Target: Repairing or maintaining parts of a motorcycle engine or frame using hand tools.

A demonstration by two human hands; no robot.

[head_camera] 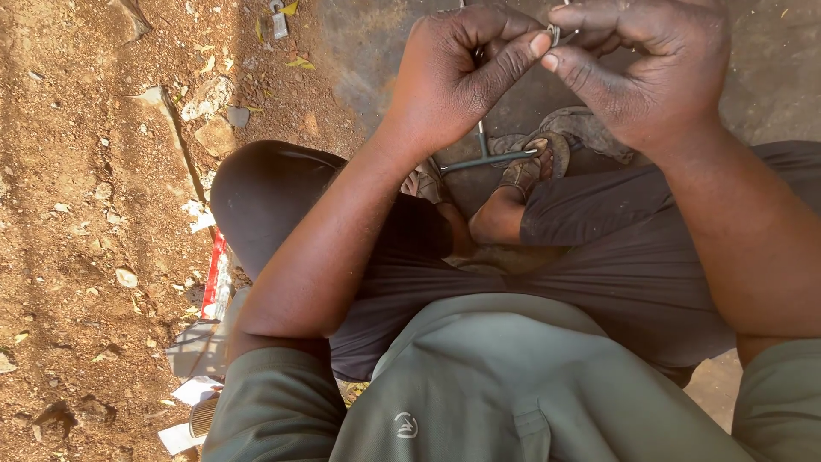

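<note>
The left hand point(457, 73) and right hand point(641, 68) meet fingertip to fingertip, pinching a small metal piece point(554, 34) between them. Below them a rod point(487, 160) lies by sandalled feet point(534, 167) on dark ground point(368, 51). Left of the hands lies stony red dirt point(77, 171) with paper scraps point(197, 389).

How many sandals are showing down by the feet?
2. One sandal is on the foot below the right hand; the other sandal peeks out beside the left forearm, mostly hidden.
</note>
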